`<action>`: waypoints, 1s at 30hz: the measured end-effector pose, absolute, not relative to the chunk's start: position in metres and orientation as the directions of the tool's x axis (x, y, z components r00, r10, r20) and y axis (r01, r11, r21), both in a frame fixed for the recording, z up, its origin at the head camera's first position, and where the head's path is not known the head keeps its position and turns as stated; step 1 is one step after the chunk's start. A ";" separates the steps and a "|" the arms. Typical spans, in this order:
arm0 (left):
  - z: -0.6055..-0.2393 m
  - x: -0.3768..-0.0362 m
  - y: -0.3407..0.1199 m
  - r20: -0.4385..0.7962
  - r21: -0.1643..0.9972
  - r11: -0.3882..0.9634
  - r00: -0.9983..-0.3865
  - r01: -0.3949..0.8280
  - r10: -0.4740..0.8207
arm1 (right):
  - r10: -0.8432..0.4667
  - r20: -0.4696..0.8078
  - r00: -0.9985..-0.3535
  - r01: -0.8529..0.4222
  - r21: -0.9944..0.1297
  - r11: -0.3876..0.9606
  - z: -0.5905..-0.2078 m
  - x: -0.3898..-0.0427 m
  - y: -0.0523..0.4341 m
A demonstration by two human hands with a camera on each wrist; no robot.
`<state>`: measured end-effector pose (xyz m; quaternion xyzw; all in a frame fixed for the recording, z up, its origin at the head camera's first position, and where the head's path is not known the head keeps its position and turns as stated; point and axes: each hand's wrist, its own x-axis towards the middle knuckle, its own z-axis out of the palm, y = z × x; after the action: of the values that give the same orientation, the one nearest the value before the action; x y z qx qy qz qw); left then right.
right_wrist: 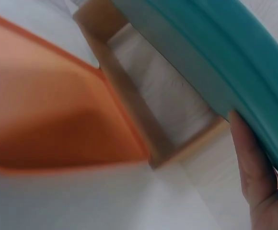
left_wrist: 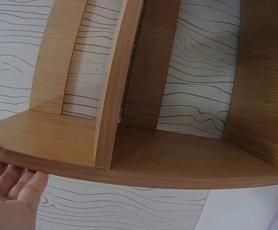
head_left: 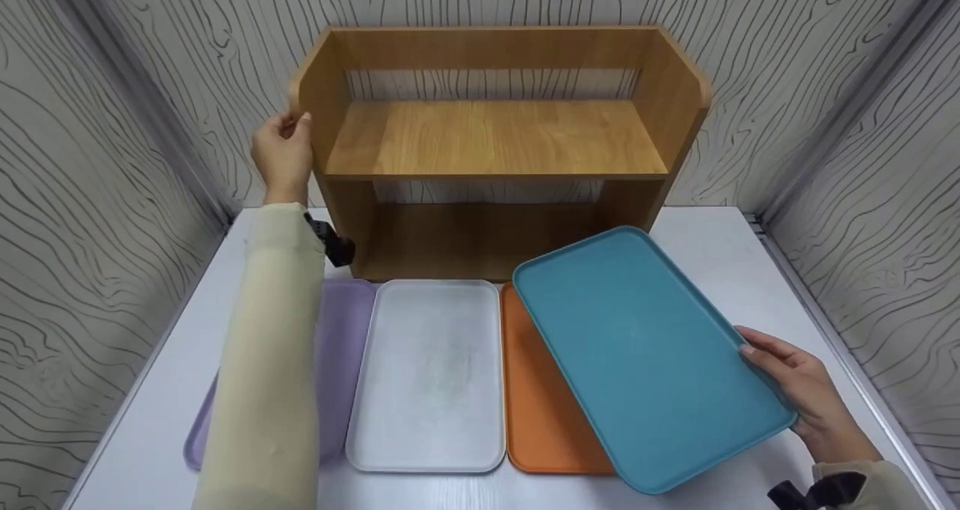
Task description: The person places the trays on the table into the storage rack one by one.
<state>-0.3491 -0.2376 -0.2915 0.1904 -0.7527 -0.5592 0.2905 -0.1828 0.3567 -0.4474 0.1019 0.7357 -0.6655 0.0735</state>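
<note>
Holding the teal tray point(head_left: 645, 352) by its near-right rim, the right hand point(head_left: 806, 397) grasps it raised and tilted above the orange tray point(head_left: 540, 412) on the desk point(head_left: 720, 240). It looks light, stiff and smooth, best gripped at the rim. The left hand point(head_left: 283, 152), fingers curled, grips the wooden shelf point(head_left: 495, 139) at its left panel. Only the right wrist view shows the tray's underside point(right_wrist: 187, 52).

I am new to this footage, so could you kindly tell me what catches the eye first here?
The teal tray, lifted at a tilt by the right hand over the orange tray, stands out at front right. Behind it on the white table stands a wooden shelf, its left side panel gripped by the left hand.
</note>
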 end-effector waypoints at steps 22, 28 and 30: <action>-0.290 -0.349 -0.237 0.201 0.963 0.267 -0.766 0.040 -0.610 | -0.202 -0.099 -0.974 0.087 -0.994 0.070 -0.378 -0.198 0.285; -0.290 -0.349 -0.236 0.192 0.967 0.254 -0.761 0.037 -0.620 | -0.215 -0.135 -0.967 0.145 -0.989 -0.029 -0.347 -0.214 0.269; -0.290 -0.350 -0.236 0.189 0.968 0.248 -0.761 0.039 -0.620 | -0.206 -0.157 -0.966 0.172 -0.984 -0.056 -0.336 -0.220 0.263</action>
<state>-0.3496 -0.2357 -0.2901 0.1971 -0.7371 -0.5808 0.2837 -0.2198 0.2632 -0.3362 -0.0126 0.6746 -0.7265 0.1301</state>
